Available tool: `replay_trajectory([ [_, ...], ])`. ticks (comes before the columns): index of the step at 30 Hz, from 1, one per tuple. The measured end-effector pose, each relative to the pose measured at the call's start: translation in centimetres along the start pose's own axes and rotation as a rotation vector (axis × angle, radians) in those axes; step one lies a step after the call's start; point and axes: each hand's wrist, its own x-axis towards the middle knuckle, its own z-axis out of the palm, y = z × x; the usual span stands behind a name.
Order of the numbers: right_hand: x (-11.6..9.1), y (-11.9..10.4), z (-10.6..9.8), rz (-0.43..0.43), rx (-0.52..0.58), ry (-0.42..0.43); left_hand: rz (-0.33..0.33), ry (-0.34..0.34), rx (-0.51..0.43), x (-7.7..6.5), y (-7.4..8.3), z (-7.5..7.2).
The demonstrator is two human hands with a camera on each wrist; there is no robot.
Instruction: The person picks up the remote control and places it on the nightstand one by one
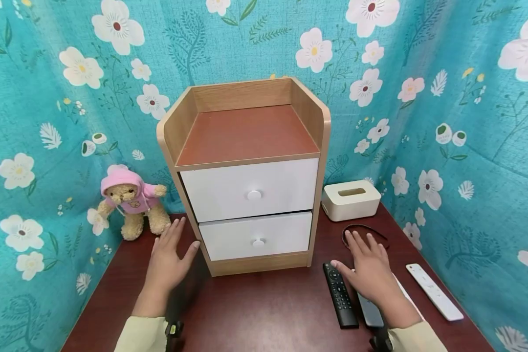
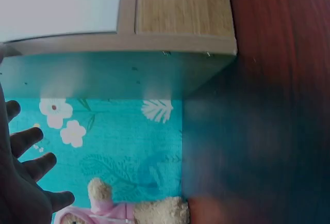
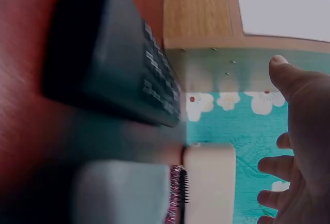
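Note:
My left hand [image 1: 169,264], fingers straight and holding nothing, is held beside the lower left corner of a small wooden cabinet [image 1: 260,271] with two white drawers. Both the upper drawer [image 1: 220,195] and the lower drawer [image 1: 229,243] look closed, each with a round white knob. On the other side, my right hand [image 1: 371,271] hovers with spread fingers over the table's right part, also holding nothing. Left of its thumb lies a black remote control [image 1: 341,296]. Partly hidden under the right hand is a flat grey object [image 1: 370,313] with rounded corners.
A teddy bear [image 1: 134,205] in a pink hoodie sits left of the cabinet. To the right are a cream tissue box [image 1: 352,208], a thin dark hair band [image 1: 364,225] and a white remote control [image 1: 434,292]. Floral curtain [image 1: 246,49] surrounds the dark red table [image 1: 264,313].

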Motion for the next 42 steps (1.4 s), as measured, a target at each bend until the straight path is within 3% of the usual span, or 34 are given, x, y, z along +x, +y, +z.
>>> replay_trajectory([
  [12, -2.8, -0.5, 3.0, 0.01, -0.011, 0.069, -0.02, 0.129, -0.241, 0.6, 2.7, -0.5],
  [22, -5.7, -1.5, 4.2, 0.067, 0.018, 0.121, -0.112, 0.202, -0.402, 1.5, 5.3, -0.1],
  [27, -6.7, -2.3, 3.9, 0.123, 0.048, 0.112, -0.107, 0.26, -0.442, 1.9, 6.3, 0.0],
  [32, -7.3, -2.8, 3.6, 0.172, 0.045, 0.036, -0.09, 0.29, -0.487, 2.1, 6.8, 0.0],
  [35, -7.5, -2.9, 3.6, 0.19, 0.047, -0.004, -0.12, 0.292, -0.498, 2.1, 7.1, 0.0],
  [42, -8.1, -3.1, 3.7, 0.19, 0.062, 0.002, -0.186, 0.281, -0.499, 2.1, 7.4, 0.3],
])
